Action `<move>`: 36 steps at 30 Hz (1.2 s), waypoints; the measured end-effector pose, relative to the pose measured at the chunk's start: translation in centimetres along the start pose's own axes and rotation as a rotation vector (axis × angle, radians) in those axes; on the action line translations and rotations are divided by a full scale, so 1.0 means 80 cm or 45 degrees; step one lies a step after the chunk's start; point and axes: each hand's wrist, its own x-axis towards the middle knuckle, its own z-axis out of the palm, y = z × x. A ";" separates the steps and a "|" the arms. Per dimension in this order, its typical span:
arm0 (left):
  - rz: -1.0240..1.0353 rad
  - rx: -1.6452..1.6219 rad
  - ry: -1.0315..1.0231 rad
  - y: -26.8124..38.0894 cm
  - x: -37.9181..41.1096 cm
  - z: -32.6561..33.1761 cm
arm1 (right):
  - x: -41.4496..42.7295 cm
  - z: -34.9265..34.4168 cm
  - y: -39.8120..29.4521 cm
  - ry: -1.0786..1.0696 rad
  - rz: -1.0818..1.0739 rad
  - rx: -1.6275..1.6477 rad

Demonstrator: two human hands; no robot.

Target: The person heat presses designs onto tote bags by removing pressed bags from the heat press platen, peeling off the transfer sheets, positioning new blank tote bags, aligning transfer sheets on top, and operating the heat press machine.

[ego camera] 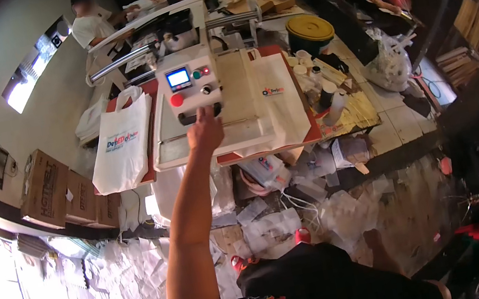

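My left hand (205, 131) reaches forward with its fingers over the black handle (188, 119) at the front of a heat press's control head (189, 84). A lit display, a red knob and small buttons are on that head. Below it, the pale-framed upper plate (165, 162) sits between two red platens. A white tote bag (123, 146) with a coloured print lies on the left platen. Another printed white tote bag (281, 99) lies on the right one, partly hidden by the plate frame. My right hand (372, 237) hangs low at my side, dark and blurred.
Bottles and cups (322, 87) crowd the right of the press, near a yellow-lidded bucket (309, 29). Cardboard boxes (44, 188) stand at left. White sheets (272, 225) litter the floor around my feet. Behind the press stands another person (93, 26); steel guide rails (123, 63) cross there.
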 end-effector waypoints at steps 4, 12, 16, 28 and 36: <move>0.174 -0.125 -0.065 0.007 -0.036 -0.035 | -0.012 -0.037 -0.092 -0.080 0.017 -0.015; 0.084 -0.483 -0.196 -0.192 -0.325 0.000 | 0.067 -0.157 -0.272 0.893 0.134 0.581; -0.262 -0.696 -0.447 -0.410 -0.581 0.079 | 0.115 -0.386 -0.389 1.099 0.071 0.918; -1.381 -0.534 -0.751 -0.608 -0.953 0.057 | 0.383 -0.664 -0.463 1.594 -0.039 0.692; -1.037 -0.511 -1.041 -0.551 -0.855 0.080 | 0.388 -0.660 -0.467 1.467 0.124 0.813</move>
